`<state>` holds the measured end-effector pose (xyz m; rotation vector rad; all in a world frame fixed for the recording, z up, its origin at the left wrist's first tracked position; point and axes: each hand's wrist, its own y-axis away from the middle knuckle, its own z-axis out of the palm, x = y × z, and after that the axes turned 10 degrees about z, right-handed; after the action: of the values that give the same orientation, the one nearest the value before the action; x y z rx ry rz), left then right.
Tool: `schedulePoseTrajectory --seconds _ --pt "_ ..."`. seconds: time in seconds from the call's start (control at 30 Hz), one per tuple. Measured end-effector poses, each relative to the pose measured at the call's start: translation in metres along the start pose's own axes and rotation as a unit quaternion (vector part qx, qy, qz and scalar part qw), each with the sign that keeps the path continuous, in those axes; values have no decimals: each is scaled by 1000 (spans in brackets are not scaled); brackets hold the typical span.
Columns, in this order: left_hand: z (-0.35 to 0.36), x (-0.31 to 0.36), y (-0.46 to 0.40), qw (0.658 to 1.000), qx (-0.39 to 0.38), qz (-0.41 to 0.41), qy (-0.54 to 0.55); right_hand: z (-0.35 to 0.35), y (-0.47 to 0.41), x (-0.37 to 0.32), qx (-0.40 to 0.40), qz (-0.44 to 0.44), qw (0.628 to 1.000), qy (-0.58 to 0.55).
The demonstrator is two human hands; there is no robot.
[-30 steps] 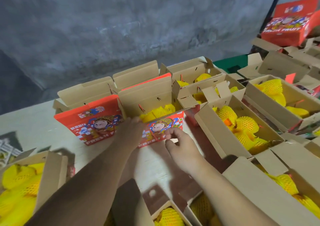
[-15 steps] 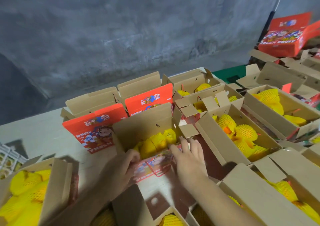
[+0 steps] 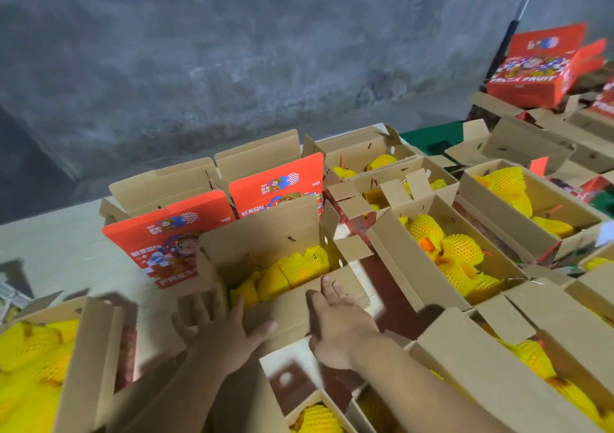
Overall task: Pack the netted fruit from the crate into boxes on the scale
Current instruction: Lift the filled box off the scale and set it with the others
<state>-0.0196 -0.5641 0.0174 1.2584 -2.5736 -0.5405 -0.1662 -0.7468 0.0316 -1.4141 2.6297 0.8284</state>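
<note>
Fingers point(image 3: 327, 284) of both my hands press flat on the box point(image 3: 265, 256) flap; pushing unevenly could crush the netted fruit point(image 3: 299, 266).

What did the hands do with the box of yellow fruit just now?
Both hands pulled the open box of netted fruit toward the person, away from the closed red boxes. Its near red printed flap has folded down, so plain cardboard shows. The left hand and right hand now press flat on that near side. The other boxes around it stayed put.
</note>
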Motion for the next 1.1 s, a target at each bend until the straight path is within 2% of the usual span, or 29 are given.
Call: schedulePoseTrajectory --seconds 0.07,0.13,0.2,0.23,0.3,0.4,0.5,0.6,0.73,0.87,0.97,1.1 --pt "2 2 1 1000 -4 -10 26 -10 -9 5 -12 13 998 -66" --pt "3 5 2 994 -5 5 112 -22 -24 11 17 43 993 -112" --pt "3 9 2 978 -1 19 206 -29 -43 16 46 73 993 -85" --pt "2 11 2 975 6 19 219 -31 -53 18 47 88 992 -73" --pt "0 15 1 977 24 15 210 -32 -70 20 32 121 987 -99" --pt "-3 19 -4 978 41 23 201 -31 -89 23 13 160 967 -198" --pt "-5 22 -11 977 84 33 194 -27 -98 28 31 179 954 -239" --pt "0 27 -22 982 108 9 158 -21 -99 29 62 168 940 -290" --pt "18 35 -26 978 161 -46 127 -14 -96 24 68 149 956 -243" --pt "28 27 -26 965 230 -35 122 -17 -97 26 93 121 974 -168" --pt "29 20 -25 965 236 -22 109 -15 -96 25 107 102 982 -117" --pt "22 22 -24 971 215 -25 98 -24 -104 29 63 128 976 -163"
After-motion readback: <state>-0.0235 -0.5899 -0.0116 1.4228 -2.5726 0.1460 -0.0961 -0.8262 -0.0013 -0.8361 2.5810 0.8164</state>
